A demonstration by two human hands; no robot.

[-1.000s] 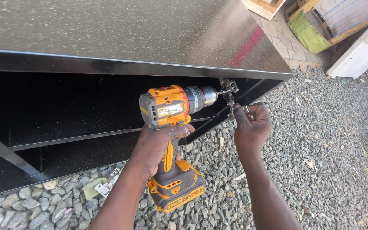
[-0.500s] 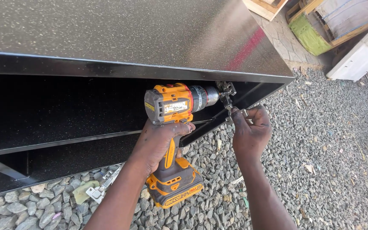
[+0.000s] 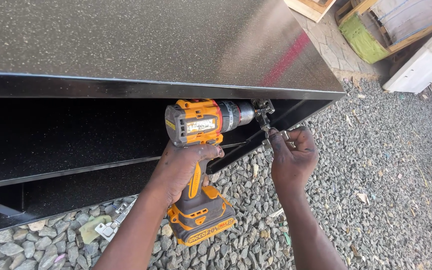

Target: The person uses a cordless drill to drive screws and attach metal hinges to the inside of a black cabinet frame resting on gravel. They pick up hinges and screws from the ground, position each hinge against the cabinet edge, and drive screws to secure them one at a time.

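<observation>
My left hand (image 3: 183, 167) grips the handle of an orange and black cordless drill (image 3: 202, 127), held level with its chuck pointing right at a metal hinge (image 3: 264, 111). The hinge sits at the right end of a glossy black cabinet (image 3: 141, 47), just under its top panel. My right hand (image 3: 291, 157) pinches the lower arm of that hinge with its fingertips, just right of the drill's tip. The drill's battery pack (image 3: 203, 222) hangs below my left wrist.
Grey gravel (image 3: 376, 190) covers the ground around the cabinet. A loose metal hinge (image 3: 113, 225) and a pale scrap lie on the gravel under the cabinet's front edge. Wooden frames, a green board (image 3: 361, 37) and a white panel (image 3: 421, 62) stand at the far right.
The drill and both hands have shifted slightly right and up toward the hinge. The view has tilted a little; the grips are unchanged.
</observation>
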